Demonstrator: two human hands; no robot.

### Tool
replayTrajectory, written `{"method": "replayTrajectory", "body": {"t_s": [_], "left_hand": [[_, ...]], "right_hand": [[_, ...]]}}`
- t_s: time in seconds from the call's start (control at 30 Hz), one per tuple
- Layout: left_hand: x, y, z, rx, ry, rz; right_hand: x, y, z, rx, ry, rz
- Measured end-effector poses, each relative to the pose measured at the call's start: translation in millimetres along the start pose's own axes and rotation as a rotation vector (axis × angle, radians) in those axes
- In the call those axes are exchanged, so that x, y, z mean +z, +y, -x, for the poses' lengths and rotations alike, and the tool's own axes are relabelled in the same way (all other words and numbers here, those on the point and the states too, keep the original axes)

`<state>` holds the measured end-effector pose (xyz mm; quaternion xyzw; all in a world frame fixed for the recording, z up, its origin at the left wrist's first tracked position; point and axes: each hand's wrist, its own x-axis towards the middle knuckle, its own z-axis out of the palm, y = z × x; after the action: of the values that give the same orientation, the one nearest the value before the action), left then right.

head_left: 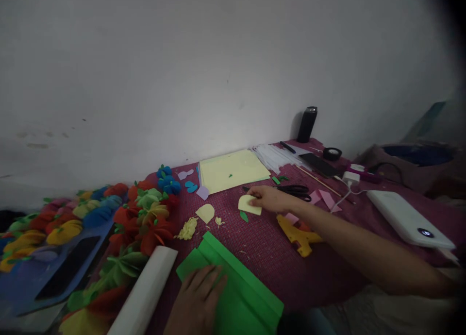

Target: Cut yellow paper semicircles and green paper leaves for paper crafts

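Observation:
My left hand [198, 298] rests on a bright green folded sheet [240, 296], its fingers laid across the top. Farther out, my right hand [267, 199] pinches a pale yellow rounded cut-out [249, 206] between thumb and fingers, low over the table. Just beneath it lies a small green leaf-shaped piece [243, 216]. Another pale yellow cut-out [206, 212] is on the cloth to the left, beside a heap of yellow scraps [188, 228]. Under my right forearm sits a yellow glue gun [299, 235], partly covered. Black-handled scissors [294, 191] lie behind my right hand.
Colourful flowers [153, 223] crowd the left, beside a white roll [145, 296]. Pale yellow sheets [233, 170] and white strips [273, 158] lie at the back. To the right are a black bottle [307, 125], phone [318, 165], tape roll [332, 154] and white power bank [407, 218].

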<state>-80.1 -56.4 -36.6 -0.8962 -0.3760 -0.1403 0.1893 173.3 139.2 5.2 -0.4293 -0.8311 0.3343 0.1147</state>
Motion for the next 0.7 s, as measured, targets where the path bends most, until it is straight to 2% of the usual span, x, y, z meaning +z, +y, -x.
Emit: {"method": "replayTrajectory", "body": {"t_s": [0.1,0.23,0.3,0.37,0.53,0.7], "left_hand": [[4.4,4.4,-9.7,0.04,0.007,-0.005],[11.6,13.8,-21.9,-0.004,0.086,-0.042],[18.0,18.6,-25.4,-0.023,0.053,-0.025],[27.1,21.5,-25.0,-0.019,-0.058,0.005],[47.3,19.9,-14.4,-0.002,-0.201,0.087],[45.0,15.6,-12.4,0.025,-0.227,0.164]], "right_hand": [[-6.3,3.8,-34.2,-0.011,-0.022,0.083],[3.3,-0.9,-61.4,-0.03,-0.035,0.206],[10.0,-4.8,-59.5,-0.007,0.023,0.28],[16.3,-7.7,-48.6,0.023,0.077,0.341],[31.3,-8.3,-19.5,0.059,0.006,0.401],[44.1,-4.5,-25.6,0.071,-0.011,0.395]]}}
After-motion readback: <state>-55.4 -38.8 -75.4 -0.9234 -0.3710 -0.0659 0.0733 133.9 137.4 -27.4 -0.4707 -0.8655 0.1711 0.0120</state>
